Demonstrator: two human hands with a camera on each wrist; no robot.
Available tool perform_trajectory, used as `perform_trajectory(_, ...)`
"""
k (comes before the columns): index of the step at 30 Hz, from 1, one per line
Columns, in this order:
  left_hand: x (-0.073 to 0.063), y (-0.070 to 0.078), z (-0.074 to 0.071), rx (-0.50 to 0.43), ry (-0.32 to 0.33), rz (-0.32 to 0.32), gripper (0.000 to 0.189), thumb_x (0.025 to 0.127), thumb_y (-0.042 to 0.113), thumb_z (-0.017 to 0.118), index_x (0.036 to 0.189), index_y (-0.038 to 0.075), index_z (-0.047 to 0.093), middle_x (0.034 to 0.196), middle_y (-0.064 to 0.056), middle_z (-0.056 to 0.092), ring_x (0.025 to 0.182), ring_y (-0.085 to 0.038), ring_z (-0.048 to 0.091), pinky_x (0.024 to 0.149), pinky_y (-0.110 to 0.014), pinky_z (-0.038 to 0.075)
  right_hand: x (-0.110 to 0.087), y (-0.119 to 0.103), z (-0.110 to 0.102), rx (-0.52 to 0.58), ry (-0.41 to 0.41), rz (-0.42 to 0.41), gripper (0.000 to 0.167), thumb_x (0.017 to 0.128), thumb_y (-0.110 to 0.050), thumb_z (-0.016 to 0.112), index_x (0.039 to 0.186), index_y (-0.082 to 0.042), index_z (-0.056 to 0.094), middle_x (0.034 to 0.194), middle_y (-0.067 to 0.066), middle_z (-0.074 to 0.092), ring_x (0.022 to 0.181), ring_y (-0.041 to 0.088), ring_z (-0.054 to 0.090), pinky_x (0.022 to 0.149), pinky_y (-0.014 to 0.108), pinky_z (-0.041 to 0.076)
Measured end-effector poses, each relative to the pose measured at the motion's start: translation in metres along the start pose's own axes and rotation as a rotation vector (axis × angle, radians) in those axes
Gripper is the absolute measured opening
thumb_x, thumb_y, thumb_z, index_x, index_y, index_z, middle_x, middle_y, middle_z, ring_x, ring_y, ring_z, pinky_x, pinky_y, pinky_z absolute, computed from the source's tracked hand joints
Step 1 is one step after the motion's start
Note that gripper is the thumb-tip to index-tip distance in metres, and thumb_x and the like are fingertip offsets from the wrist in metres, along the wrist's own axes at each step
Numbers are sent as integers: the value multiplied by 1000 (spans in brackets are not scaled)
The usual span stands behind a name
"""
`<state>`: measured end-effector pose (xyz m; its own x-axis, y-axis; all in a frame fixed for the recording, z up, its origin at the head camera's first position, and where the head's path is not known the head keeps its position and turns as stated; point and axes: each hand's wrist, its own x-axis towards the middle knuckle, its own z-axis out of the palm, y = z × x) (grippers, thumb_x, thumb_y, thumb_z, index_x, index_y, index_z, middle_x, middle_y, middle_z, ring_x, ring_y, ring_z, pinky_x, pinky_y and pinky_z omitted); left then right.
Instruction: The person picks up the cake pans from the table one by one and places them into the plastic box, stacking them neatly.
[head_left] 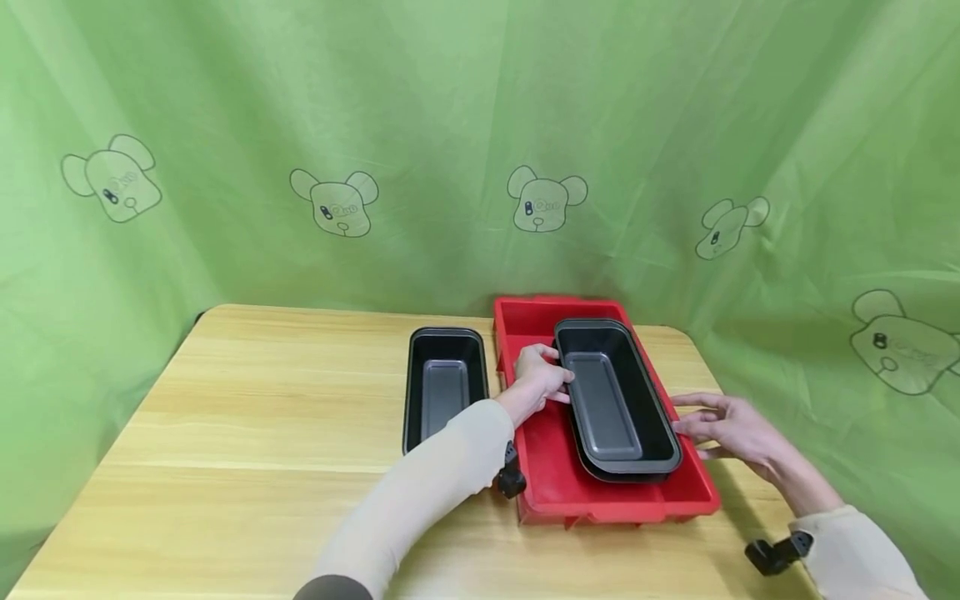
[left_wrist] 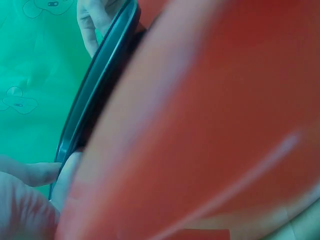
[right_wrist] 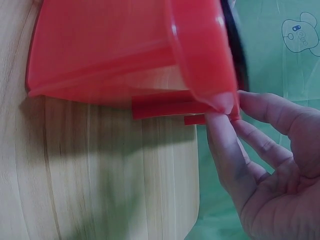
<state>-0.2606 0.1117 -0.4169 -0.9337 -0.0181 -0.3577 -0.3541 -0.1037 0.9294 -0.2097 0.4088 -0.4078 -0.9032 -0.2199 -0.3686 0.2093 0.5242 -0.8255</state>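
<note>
A black loaf pan (head_left: 602, 400) lies lengthwise in a red plastic bin (head_left: 540, 492). Another dark rim shows beneath the pan's near end, so it appears to be stacked on a second one. My left hand (head_left: 536, 383) pinches the pan's left rim, with the thumb over the edge; in the left wrist view the thumb (left_wrist: 42, 172) and a finger meet at that rim. Outside the bin, my right hand (head_left: 731, 429) touches the right rim with fairly straight fingers. The right wrist view has its fingers (right_wrist: 225, 150) against the bin's outer lip.
A separate black loaf pan (head_left: 444, 396) stands on the wooden table (head_left: 247, 433) left of the bin, partly behind my left forearm. A green curtain (head_left: 435, 258) with mouse-head drawings hangs behind and at both sides. The bin sits near the table's right edge.
</note>
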Motion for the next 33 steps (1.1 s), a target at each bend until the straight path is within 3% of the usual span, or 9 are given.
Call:
perform_trajectory(6, -1, -2, 0, 46, 4, -3, 44, 86, -13, 75, 128, -3, 64, 95, -15, 64, 92, -47, 78, 72, -50, 68, 0, 0, 0, -4, 6, 17, 69, 101, -17, 71, 155, 10, 37, 106, -7, 80, 93, 7, 76, 72, 34, 69)
perform_trajectory(24, -3, -4, 1, 64, 2, 5, 47, 85, -12, 78, 129, -2, 65, 109, -21, 69, 93, -48, 77, 66, -43, 68, 1, 3, 0, -5, 13, 17, 68, 101, -17, 71, 155, 9, 37, 106, -7, 80, 93, 6, 75, 70, 32, 68)
perform_trajectory(33, -6, -3, 2, 52, -9, -4, 45, 85, -13, 77, 127, -3, 64, 101, -22, 74, 94, -47, 77, 70, -45, 69, 0, 2, 1, -10, 15, 18, 69, 101, -17, 71, 156, 9, 38, 106, -6, 80, 92, 8, 74, 72, 33, 68)
